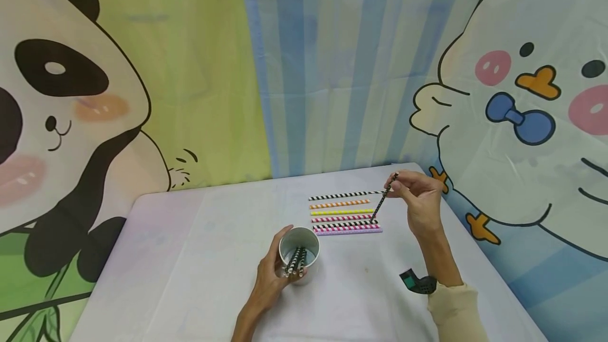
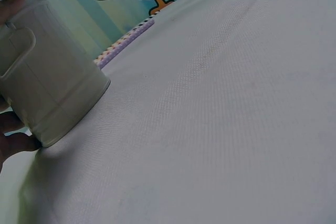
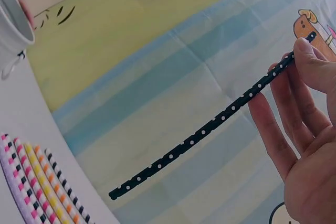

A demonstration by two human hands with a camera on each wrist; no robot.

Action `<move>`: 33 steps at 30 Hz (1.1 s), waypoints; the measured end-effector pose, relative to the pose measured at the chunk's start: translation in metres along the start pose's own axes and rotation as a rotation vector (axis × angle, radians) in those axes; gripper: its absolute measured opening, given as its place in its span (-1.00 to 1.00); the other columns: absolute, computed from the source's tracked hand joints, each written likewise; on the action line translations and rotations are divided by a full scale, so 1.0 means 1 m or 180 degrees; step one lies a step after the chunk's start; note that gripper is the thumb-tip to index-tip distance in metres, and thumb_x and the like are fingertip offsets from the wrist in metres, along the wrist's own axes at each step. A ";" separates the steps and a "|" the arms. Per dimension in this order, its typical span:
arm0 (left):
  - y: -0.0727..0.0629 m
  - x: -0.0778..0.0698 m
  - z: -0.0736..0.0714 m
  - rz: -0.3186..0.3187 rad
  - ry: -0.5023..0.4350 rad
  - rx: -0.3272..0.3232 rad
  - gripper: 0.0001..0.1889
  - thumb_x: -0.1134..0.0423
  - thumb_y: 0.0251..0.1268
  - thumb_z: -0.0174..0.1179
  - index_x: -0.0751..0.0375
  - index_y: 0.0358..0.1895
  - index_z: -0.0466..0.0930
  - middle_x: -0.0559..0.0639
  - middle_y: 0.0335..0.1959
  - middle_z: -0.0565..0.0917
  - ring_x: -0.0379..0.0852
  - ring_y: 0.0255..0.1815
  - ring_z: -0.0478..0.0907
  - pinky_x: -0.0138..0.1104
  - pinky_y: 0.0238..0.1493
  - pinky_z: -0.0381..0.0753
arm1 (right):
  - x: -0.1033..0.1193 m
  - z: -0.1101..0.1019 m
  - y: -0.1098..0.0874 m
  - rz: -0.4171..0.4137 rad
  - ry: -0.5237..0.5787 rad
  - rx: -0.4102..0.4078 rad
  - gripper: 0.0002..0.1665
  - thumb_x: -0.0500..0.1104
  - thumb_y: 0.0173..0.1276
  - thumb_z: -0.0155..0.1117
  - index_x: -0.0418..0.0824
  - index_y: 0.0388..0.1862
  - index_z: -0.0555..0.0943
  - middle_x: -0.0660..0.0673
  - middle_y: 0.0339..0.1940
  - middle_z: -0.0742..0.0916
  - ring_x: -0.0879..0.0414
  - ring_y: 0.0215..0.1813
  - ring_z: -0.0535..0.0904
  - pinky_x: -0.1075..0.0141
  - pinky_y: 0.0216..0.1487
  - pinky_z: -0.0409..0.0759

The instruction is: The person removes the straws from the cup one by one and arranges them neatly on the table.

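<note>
A white cup [image 1: 299, 234] stands at the front middle of the table, tilted in the left wrist view, with several black-and-white paper straws [image 1: 295, 262] leaning inside it. My left hand [image 1: 269, 281] grips the cup around its side, fingers [image 2: 16, 142] low near its base. Raised at the right, my right hand [image 1: 421, 202] pinches a black paper straw with white dots [image 3: 202, 132] near its upper end. That straw slants down to the left, overlapping the row of straws in the head view. Thumb and fingertips hold it in the right wrist view.
Beyond the cup lies a row of straws: black-striped [image 1: 337, 196], orange-striped [image 1: 338, 204], yellow-striped [image 1: 339, 212], pink-striped ones and a lilac straw [image 1: 349, 232] nearest. They rest on a white-covered table [image 1: 199, 263]. A cartoon-printed cloth [image 1: 323, 67] hangs behind.
</note>
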State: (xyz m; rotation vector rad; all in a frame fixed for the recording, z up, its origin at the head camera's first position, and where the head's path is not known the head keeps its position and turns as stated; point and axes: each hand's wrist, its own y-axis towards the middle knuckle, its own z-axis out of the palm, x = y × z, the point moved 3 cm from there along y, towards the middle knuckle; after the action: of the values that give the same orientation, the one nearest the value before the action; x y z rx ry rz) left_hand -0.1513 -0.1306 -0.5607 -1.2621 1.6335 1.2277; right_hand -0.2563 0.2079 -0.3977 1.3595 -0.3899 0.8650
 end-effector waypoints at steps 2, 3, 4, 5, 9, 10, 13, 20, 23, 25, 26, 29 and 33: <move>0.000 -0.001 0.000 -0.0004 0.0004 -0.0001 0.00 0.02 0.23 0.57 -0.32 0.72 0.22 -0.04 0.46 0.65 0.15 0.35 0.73 0.10 0.44 0.64 | -0.001 -0.005 0.000 0.0062 -0.0114 -0.0028 -0.82 -0.63 0.43 0.28 -0.64 -0.05 0.73 -0.13 -0.20 0.87 0.09 -0.18 0.82 0.25 -0.18 0.86; 0.000 -0.001 0.000 -0.0010 0.0003 -0.0001 0.00 0.02 0.23 0.57 -0.32 0.72 0.23 -0.04 0.46 0.65 0.14 0.35 0.73 0.09 0.44 0.63 | -0.002 -0.008 -0.001 0.0097 -0.0188 -0.0043 -0.82 -0.63 0.43 0.29 -0.64 -0.05 0.73 -0.12 -0.20 0.87 0.10 -0.18 0.83 0.26 -0.18 0.85; 0.000 -0.001 0.000 -0.0013 0.0009 0.0002 0.00 0.02 0.23 0.57 -0.33 0.72 0.23 -0.03 0.46 0.65 0.15 0.35 0.73 0.09 0.44 0.63 | -0.002 -0.010 -0.001 0.0133 -0.0262 -0.0069 -0.82 -0.62 0.42 0.31 -0.63 -0.05 0.73 -0.11 -0.19 0.87 0.10 -0.18 0.83 0.27 -0.18 0.85; 0.000 -0.001 0.000 -0.0018 0.0016 0.0005 0.00 0.01 0.23 0.57 -0.34 0.72 0.22 -0.03 0.46 0.64 0.15 0.35 0.73 0.09 0.45 0.62 | -0.003 -0.012 -0.001 0.0167 -0.0336 -0.0094 -0.83 -0.62 0.41 0.33 -0.63 -0.05 0.73 -0.09 -0.19 0.88 0.11 -0.18 0.84 0.28 -0.18 0.85; 0.000 -0.001 0.000 -0.0021 0.0014 0.0015 0.00 0.02 0.23 0.57 -0.36 0.72 0.22 -0.03 0.47 0.64 0.15 0.37 0.72 0.08 0.46 0.61 | -0.003 -0.020 0.000 0.0285 -0.0599 -0.0171 -0.84 -0.61 0.37 0.38 -0.67 -0.08 0.72 -0.04 -0.21 0.89 0.13 -0.20 0.85 0.30 -0.18 0.85; 0.000 0.000 0.000 -0.0017 0.0010 0.0019 0.01 0.02 0.23 0.57 -0.35 0.72 0.22 -0.03 0.47 0.64 0.15 0.37 0.72 0.08 0.46 0.62 | -0.004 -0.021 0.000 0.0308 -0.0662 -0.0177 -0.83 -0.61 0.37 0.39 -0.68 -0.08 0.72 -0.03 -0.21 0.89 0.15 -0.20 0.85 0.30 -0.18 0.85; 0.000 0.000 -0.001 -0.0008 -0.0004 0.0024 0.01 0.03 0.23 0.57 -0.34 0.72 0.21 -0.03 0.47 0.64 0.15 0.37 0.72 0.06 0.46 0.62 | -0.006 -0.026 0.000 0.0360 -0.0902 -0.0142 -0.82 -0.56 0.37 0.44 -0.68 -0.09 0.72 0.01 -0.20 0.88 0.17 -0.18 0.84 0.31 -0.14 0.85; 0.000 -0.002 -0.001 -0.0004 -0.0019 0.0027 0.00 0.03 0.24 0.57 -0.40 0.71 0.21 -0.03 0.48 0.63 0.14 0.39 0.70 0.09 0.48 0.60 | -0.017 -0.037 -0.002 0.0446 -0.1590 -0.0059 -0.83 -0.51 0.36 0.49 -0.52 -0.08 0.81 0.18 -0.18 0.86 0.26 -0.11 0.79 0.41 -0.07 0.82; 0.000 -0.002 -0.001 -0.0015 -0.0007 0.0027 0.00 0.03 0.24 0.56 -0.40 0.71 0.21 -0.04 0.48 0.63 0.14 0.39 0.71 0.11 0.47 0.59 | -0.020 -0.040 -0.002 0.0443 -0.1798 0.0002 -0.83 -0.48 0.37 0.50 -0.44 -0.07 0.85 0.25 -0.17 0.86 0.28 -0.07 0.78 0.46 -0.08 0.79; 0.000 -0.002 -0.001 -0.0015 0.0005 0.0026 0.00 0.03 0.24 0.56 -0.40 0.71 0.21 -0.04 0.48 0.63 0.15 0.38 0.71 0.13 0.47 0.59 | -0.022 -0.040 -0.002 0.0426 -0.1890 0.0061 -0.83 -0.46 0.37 0.51 -0.40 -0.07 0.86 0.21 -0.16 0.88 0.29 -0.05 0.78 0.47 -0.10 0.79; 0.000 -0.002 -0.001 -0.0016 0.0010 0.0025 0.00 0.03 0.24 0.56 -0.40 0.71 0.21 -0.04 0.48 0.64 0.15 0.38 0.71 0.13 0.47 0.59 | -0.022 -0.040 -0.002 0.0418 -0.1945 0.0091 -0.83 -0.44 0.38 0.52 -0.38 -0.07 0.87 0.17 -0.15 0.89 0.30 -0.04 0.78 0.47 -0.11 0.78; 0.000 -0.002 -0.001 -0.0016 0.0016 0.0027 0.00 0.03 0.24 0.56 -0.40 0.71 0.20 -0.03 0.48 0.64 0.15 0.38 0.71 0.13 0.47 0.59 | -0.025 -0.040 -0.002 0.0408 -0.2064 0.0181 -0.84 -0.43 0.38 0.52 -0.34 -0.08 0.88 -0.08 -0.13 0.92 0.32 -0.02 0.77 0.48 -0.11 0.78; -0.001 -0.002 -0.001 -0.0041 0.0013 0.0032 0.00 0.02 0.24 0.56 -0.42 0.71 0.20 -0.03 0.48 0.63 0.15 0.40 0.70 0.14 0.48 0.58 | -0.029 -0.040 -0.003 0.0400 -0.2184 0.0283 -0.82 -0.43 0.39 0.52 -0.28 -0.09 0.90 -0.30 -0.12 0.90 0.35 -0.02 0.76 0.49 -0.13 0.77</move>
State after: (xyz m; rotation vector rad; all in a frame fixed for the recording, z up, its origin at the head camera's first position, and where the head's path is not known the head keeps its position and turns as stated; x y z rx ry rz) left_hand -0.1502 -0.1309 -0.5590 -1.2678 1.6301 1.2084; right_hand -0.2822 0.2370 -0.4281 1.7111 -0.9811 0.4954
